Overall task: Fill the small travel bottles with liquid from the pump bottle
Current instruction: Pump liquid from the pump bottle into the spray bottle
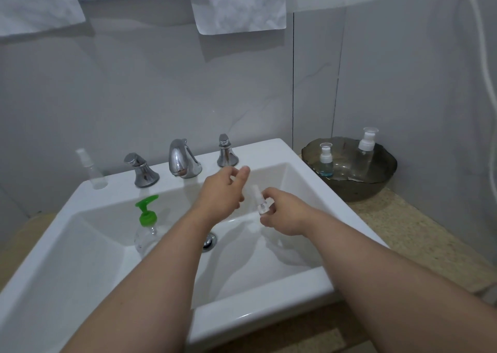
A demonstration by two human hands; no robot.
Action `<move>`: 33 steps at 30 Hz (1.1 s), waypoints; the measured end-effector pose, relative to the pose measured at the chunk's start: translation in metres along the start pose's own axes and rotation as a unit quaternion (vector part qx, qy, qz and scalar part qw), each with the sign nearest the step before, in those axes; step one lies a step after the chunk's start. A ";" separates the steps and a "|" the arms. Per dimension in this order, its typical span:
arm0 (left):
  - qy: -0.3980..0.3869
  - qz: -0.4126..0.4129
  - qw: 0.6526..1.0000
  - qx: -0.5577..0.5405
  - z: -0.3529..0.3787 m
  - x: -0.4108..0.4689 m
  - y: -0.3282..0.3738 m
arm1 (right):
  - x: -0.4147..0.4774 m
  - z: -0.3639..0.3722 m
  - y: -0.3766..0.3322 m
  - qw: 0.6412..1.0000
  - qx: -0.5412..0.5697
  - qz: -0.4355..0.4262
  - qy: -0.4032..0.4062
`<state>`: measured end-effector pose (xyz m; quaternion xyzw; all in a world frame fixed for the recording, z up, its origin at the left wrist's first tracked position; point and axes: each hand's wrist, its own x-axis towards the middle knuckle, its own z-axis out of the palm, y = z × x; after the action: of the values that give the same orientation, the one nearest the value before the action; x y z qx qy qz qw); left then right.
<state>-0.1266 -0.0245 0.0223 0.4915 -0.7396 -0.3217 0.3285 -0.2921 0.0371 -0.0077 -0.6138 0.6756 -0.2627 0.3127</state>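
While the right hand [285, 214] pinches a travel bottle [258, 201], the left hand [220, 194] hovers beside it, fingers loose. The pump bottle [147, 225] stands left of that grip.

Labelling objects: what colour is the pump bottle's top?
Green pump top, clearest in head view.

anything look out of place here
The clear pump bottle with the green pump head stands inside the white sink basin, near the drain, not on the counter. Nothing looks spilled or damaged.

No readable text, labels, brands or numbers on any bottle, fixture or wall.
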 end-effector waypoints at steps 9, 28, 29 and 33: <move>0.010 0.019 0.994 0.107 0.001 0.002 -0.010 | 0.007 -0.090 -0.014 0.895 0.057 0.035 0.440; -0.059 0.062 0.986 0.140 0.013 0.009 -0.016 | 0.019 -0.131 0.049 0.894 -0.177 0.274 0.307; -0.060 0.061 0.987 0.138 0.013 0.009 -0.016 | 0.019 -0.131 0.049 0.894 -0.180 0.271 0.307; -0.063 0.059 0.988 0.132 0.013 0.008 -0.015 | 0.016 -0.132 0.048 0.894 -0.201 0.262 0.304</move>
<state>-0.1318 -0.0343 0.0039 0.4653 -0.8222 -0.2315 0.2321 -0.4229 0.0222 0.0432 -0.3543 0.9125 -0.2036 0.0202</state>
